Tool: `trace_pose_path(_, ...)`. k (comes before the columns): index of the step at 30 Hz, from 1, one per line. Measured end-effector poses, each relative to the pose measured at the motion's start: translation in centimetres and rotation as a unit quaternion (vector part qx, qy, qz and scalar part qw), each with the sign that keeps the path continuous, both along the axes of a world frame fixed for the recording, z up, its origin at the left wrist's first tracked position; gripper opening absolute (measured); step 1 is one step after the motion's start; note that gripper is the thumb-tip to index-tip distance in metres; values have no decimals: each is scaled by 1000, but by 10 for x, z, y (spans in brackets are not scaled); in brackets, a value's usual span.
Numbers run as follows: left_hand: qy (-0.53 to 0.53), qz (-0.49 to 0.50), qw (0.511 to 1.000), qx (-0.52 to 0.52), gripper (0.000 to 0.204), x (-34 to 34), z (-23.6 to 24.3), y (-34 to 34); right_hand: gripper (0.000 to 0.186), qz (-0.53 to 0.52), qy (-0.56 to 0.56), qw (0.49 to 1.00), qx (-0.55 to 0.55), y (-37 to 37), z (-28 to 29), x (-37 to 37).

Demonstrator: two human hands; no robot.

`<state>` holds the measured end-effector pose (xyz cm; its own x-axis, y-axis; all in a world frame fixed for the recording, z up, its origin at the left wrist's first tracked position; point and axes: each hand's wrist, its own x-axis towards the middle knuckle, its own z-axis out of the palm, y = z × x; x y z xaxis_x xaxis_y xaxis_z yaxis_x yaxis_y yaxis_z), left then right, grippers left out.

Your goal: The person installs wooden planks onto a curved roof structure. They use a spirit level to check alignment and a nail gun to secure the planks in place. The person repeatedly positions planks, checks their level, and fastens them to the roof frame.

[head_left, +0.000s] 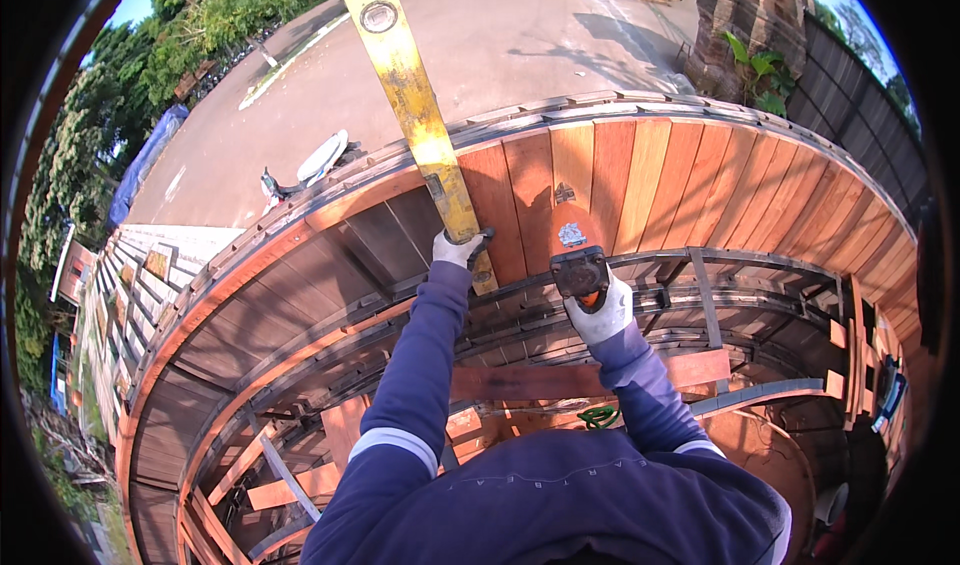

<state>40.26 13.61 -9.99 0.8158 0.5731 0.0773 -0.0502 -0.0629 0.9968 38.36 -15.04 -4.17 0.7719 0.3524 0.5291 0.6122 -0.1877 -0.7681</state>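
Observation:
A long, scuffed yellow spirit level point(400, 65) lies across the curved band of reddish wooden boards point(635, 185) and reaches beyond its outer rim. My left hand point(455, 250), in a white and grey glove, is closed round the lower part of the level. My gloved right hand point(605, 310) grips a power tool point(578, 270) with a dark, squared back and some orange, held over the boards just right of the level; its front is hard to make out. Darker weathered boards point(300, 275) continue the band to the left.
Below are curved metal rails point(700, 300), loose planks point(700, 365) and a green coil point(598, 417). Beyond the rim are paving point(560, 45), a white object point(322, 155), a blue tarp point(145, 165), a rocky column point(740, 15), a dark fence point(850, 105) and trees.

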Motion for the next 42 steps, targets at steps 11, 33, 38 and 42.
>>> trace_pose_path(11,28,11,997,75,31,5,-7,9,76,34,-49,998,-25,21,13,-5)
trace_pose_path(33,-3,9,1000,23,30,-6,17,-9,64,53,3,998,-38,29,42,-10)
trace_pose_path(38,16,15,999,35,31,-6,17,-8,64,50,-11,998,-23,31,39,-11)
trace_pose_path(42,4,21,997,74,34,1,-9,11,68,51,-14,998,-40,35,28,-9)
